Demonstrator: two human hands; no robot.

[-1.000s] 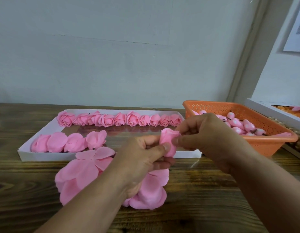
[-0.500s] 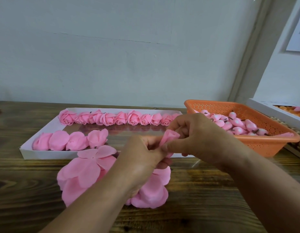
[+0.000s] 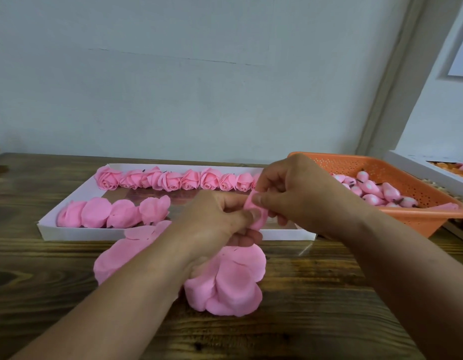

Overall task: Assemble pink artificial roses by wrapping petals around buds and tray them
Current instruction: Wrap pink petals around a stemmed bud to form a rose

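Both hands meet at one petal [image 3: 256, 213]: left hand [image 3: 214, 222] pinches its base steady, right hand [image 3: 295, 193] pinches the top to wrap it; loose petals [image 3: 225, 281] wait just below, tray [image 3: 173, 233] just beyond.

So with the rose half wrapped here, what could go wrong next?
1. Both hands, left hand and right hand, pinch the small petal-wrapped bud; a loosened grip could let the wrap unroll.
2. The left forearm lies over the loose petals on the table and may drag them.
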